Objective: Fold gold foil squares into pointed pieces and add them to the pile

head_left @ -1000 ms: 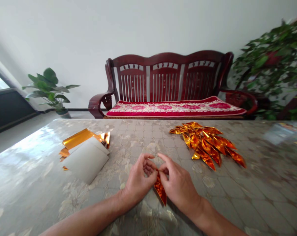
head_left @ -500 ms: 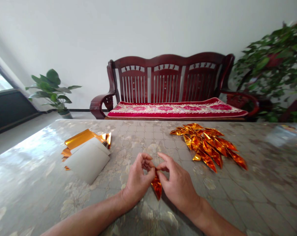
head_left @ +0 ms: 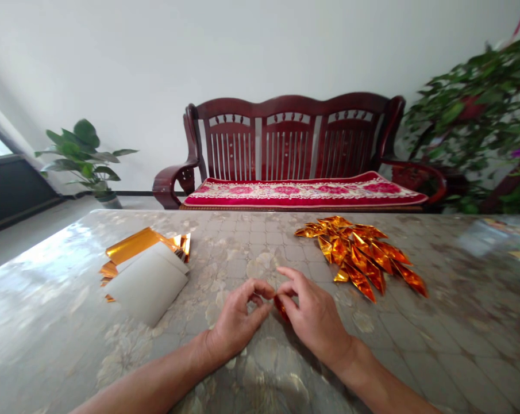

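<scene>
A small piece of folded gold-orange foil (head_left: 280,307) sits between my hands just above the table, mostly hidden by my fingers. My right hand (head_left: 314,319) pinches it from the right, and the fingertips of my left hand (head_left: 238,319) meet it from the left. To the right lies a loose heap of similar pointed foil folds (head_left: 357,257). To the left, a stack of gold foil sheets (head_left: 133,246) lies partly under white paper sheets (head_left: 147,287).
The glossy mottled grey tabletop (head_left: 384,351) runs under everything, and its far edge lies behind the foil heap. Beyond it stand a dark red wooden bench (head_left: 285,144) with a red cushion and potted plants (head_left: 83,155) on both sides.
The foil piece no longer hangs down as a long point below my fingers; only a short part shows. My hands have drawn slightly apart, and the view has shifted slightly.
</scene>
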### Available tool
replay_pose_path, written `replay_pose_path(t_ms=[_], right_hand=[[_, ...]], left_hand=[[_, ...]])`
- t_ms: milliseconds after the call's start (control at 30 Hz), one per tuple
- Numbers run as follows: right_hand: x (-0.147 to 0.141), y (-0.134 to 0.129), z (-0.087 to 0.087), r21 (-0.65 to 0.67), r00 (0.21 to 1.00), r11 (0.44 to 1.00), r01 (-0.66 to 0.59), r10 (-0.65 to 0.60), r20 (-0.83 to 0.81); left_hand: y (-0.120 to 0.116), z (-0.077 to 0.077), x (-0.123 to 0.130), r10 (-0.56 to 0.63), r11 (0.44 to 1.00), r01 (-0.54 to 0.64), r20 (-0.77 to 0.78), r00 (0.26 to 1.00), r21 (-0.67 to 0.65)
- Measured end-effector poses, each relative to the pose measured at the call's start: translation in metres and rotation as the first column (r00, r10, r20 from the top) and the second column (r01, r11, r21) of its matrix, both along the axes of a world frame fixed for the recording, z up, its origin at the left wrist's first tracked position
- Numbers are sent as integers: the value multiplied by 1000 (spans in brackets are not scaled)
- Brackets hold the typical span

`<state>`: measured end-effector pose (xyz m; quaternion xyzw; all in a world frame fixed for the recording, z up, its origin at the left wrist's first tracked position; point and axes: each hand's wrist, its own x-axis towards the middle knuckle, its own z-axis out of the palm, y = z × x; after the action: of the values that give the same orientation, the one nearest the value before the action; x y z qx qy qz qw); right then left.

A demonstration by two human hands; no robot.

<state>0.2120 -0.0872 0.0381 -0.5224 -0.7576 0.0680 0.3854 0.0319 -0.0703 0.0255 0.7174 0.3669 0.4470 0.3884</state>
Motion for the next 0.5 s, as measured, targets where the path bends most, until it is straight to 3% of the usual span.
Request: replay_pose_path(t_ms=[233,500], right_hand=[[-3,-2,0,49,999,999,-23,21,47],[-4,-4,0,64,997,997,-41,36,69]], left_hand=[[1,-5,3,73,997,-73,-3,997,-12],[-2,-3,0,76,986,-56,-124,989,155]])
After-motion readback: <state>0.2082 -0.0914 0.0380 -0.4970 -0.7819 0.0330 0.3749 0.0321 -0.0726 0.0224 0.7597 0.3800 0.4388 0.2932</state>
